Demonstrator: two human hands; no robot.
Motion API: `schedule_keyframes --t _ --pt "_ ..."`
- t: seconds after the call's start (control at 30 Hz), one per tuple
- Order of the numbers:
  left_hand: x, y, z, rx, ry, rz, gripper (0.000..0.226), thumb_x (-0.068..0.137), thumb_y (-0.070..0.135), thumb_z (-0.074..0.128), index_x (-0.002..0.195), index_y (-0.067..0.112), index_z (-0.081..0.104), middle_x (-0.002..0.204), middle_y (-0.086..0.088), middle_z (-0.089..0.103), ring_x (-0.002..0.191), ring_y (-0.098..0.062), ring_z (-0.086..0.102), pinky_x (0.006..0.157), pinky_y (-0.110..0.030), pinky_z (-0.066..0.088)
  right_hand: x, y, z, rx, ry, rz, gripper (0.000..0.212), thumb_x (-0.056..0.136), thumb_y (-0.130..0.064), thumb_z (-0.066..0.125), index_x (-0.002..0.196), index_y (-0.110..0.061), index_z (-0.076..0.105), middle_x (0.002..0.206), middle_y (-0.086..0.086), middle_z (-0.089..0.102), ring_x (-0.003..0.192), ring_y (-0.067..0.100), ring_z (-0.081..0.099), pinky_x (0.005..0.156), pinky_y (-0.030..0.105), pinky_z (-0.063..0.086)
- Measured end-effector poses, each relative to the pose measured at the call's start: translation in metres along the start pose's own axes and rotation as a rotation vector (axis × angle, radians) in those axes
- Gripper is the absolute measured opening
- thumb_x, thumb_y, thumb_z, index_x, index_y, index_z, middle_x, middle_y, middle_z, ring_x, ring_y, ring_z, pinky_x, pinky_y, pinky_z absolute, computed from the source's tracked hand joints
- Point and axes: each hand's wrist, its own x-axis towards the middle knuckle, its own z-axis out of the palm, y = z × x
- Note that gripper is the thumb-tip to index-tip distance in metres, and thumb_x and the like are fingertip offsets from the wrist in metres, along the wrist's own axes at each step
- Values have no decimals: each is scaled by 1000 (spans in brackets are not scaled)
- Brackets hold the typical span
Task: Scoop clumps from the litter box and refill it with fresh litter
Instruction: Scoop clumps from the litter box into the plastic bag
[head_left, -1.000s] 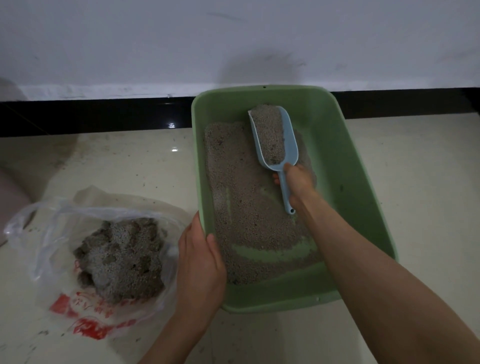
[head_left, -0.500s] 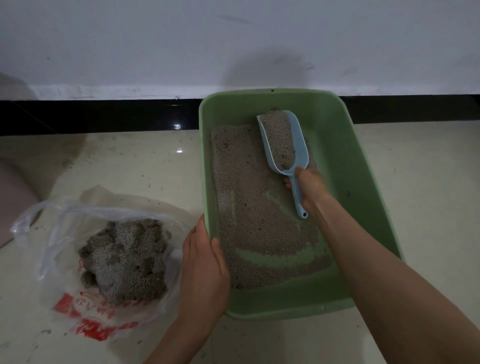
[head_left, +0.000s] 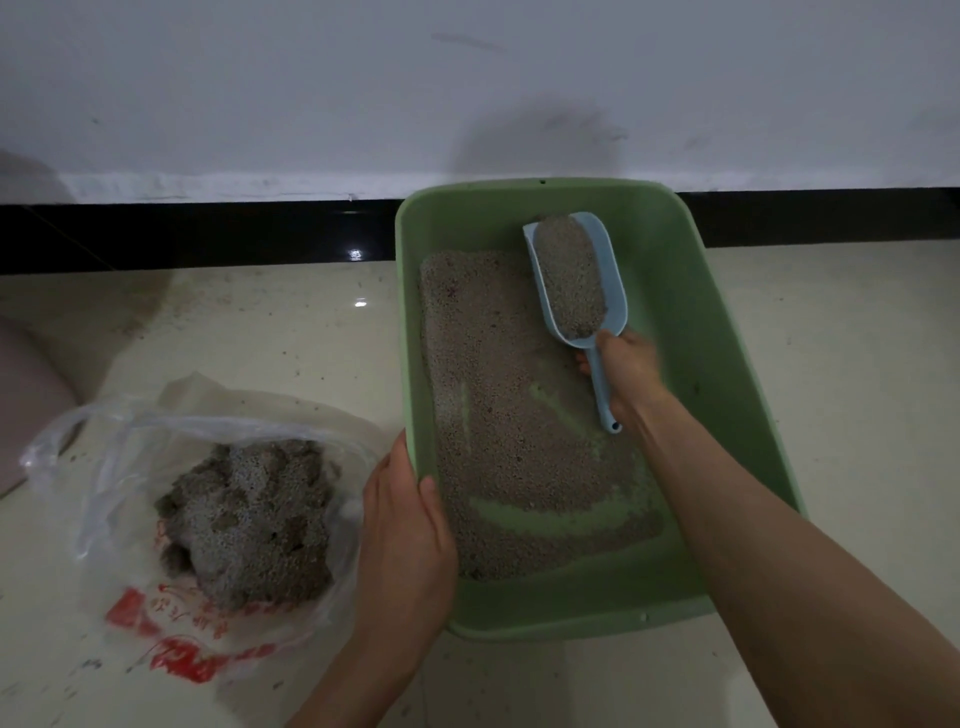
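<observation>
While your right hand grips the handle of the blue scoop, keeping its bowl raised and roughly level above the far end of the green litter box so the heaped litter does not spill, your left hand clamps the near-left rim, thumb hooked inside, likely to stop the box sliding. Left of that steadying hand, just beside it on the floor, lies the open plastic bag with the scooped clumps, so the load probably goes across there.
</observation>
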Motion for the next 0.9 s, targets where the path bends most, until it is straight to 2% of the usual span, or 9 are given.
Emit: schedule_keyframes --t 0.17,0.37,0.57,0.63,0.73,0.9 --pt "-1 2 -1 -2 0 -6 51 94 27 19 141 10 30 125 -10 48 118 -25 41 97 -37 37 -13 -3 19 -57 -111 15 9 98 -13 42 99 -8 50 70 2 50 58 11 47 47 17 41" --pt "0 1 -2 2 -9 -1 50 93 26 23 139 8 31 123 -13 50 116 -27 43 97 -42 39 -14 -7 3 -106 -192 21 13 96 -14 45 87 -9 53 76 6 53 64 14 51 67 30 45" --pt "1 5 -4 -2 -24 -7 46 94 23 24 138 11 32 121 -10 50 114 -24 43 96 -42 40 -43 2 -25 -78 -259 -8 15 96 -17 47 101 -7 56 79 4 56 69 16 54 76 34 45" --pt "1 5 -4 16 -33 -19 45 96 19 26 139 8 30 126 -13 48 117 -26 40 99 -43 37 -60 5 -35 -80 -309 -24 16 98 -18 43 99 -7 55 77 4 55 67 15 52 67 30 44" --pt "1 6 -8 56 -56 -7 47 98 17 26 142 3 24 135 -18 42 125 -29 34 105 -41 31 -90 2 -47 -85 -328 -55 22 99 -15 41 83 -10 56 73 6 56 63 16 51 58 26 42" --pt "4 12 -17 100 -146 -32 49 100 20 24 145 6 15 142 -15 33 133 -28 24 109 -41 26 -134 -13 -58 -60 -316 -74 24 99 -14 41 80 -11 55 69 7 55 57 14 50 47 19 43"
